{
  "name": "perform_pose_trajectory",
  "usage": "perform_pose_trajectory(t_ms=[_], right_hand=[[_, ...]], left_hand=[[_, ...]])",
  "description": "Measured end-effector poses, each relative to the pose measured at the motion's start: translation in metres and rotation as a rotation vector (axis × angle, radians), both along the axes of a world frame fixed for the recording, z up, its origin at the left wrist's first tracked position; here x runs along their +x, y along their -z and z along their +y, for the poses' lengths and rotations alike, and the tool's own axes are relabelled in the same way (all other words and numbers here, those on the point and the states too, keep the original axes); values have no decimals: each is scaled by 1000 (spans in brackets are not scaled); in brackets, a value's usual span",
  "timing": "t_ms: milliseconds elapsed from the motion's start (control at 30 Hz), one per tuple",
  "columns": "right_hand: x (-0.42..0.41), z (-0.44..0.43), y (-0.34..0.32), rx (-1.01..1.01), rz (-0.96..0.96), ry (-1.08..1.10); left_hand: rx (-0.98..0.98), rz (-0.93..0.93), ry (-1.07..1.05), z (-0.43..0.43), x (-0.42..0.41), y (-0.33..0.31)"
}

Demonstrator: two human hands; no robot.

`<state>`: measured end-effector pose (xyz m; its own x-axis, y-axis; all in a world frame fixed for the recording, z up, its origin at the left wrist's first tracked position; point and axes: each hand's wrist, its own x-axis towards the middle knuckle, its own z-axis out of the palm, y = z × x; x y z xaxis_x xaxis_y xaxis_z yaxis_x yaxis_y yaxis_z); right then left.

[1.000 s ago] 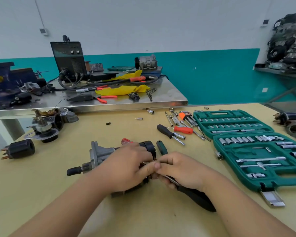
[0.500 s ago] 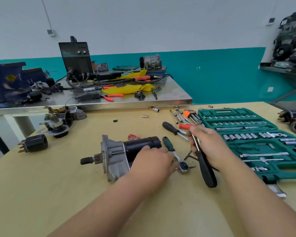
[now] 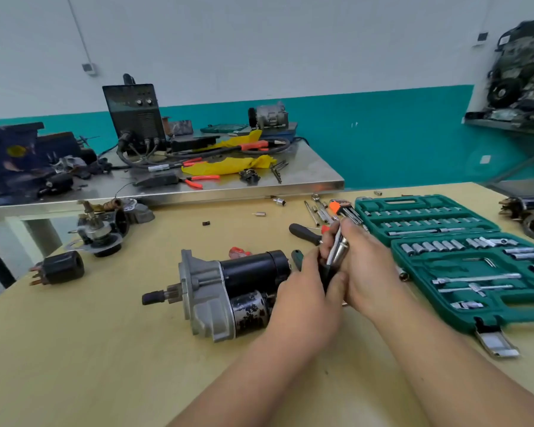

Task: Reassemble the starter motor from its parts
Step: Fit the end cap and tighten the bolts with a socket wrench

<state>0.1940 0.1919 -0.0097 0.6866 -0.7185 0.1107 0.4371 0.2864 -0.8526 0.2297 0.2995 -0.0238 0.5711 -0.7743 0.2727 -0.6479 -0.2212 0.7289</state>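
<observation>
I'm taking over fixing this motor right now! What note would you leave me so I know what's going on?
Left hand: grips the ratchet by its black handle.
Right hand: holds its chrome shaft.
Starter motor: lying on the table left of the hands; housing and black body look joined.
Socket set: open on the right.
Left: probably fit a socket, tighten the fasteners; none visible from here.

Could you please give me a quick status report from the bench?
Left hand and right hand both grip the ratchet. Starter motor lies on the table, beside them. Green-handled tool lies by its rear end.
</observation>
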Motion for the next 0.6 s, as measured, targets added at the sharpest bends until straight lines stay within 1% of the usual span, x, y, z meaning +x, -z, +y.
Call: perform_pose_trajectory(t_ms=[67, 100, 133, 200, 233, 300, 333, 467, 500, 533, 567, 600], right_hand=[[3, 5, -5, -8, -45, 37], [2, 5, -8, 66, -82, 43], [0, 3, -11, 193, -139, 21], [-5, -4, -16, 444, -251, -41], [-7, -7, -15, 507, -276, -49], [-9, -10, -12, 545, -284, -47], [-9, -10, -11, 544, -282, -52], [-11, -10, -13, 554, -267, -83], [-13, -11, -14, 521, -241, -81], [-15, -12, -16, 428, -185, -67], [-18, -15, -16, 248, -88, -30], [-22, -17, -17, -6, 48, 29]], left_hand=[[-72, 11, 6, 12, 2, -5], [-81, 1, 6, 19, 5, -6], [-60, -17, 13, 26, 7, -7], [34, -88, 54, 36, 12, -5], [86, -136, 78, 40, 12, -5], [178, -211, 100, 42, 11, -2], [196, -220, 102, 42, 11, 0], [157, -173, 100, 41, 12, 2], [154, -167, 98, 40, 14, 3], [161, -169, 96, 41, 15, 4], [177, -177, 97, 41, 17, 5], [197, -186, 101, 42, 17, 5]])
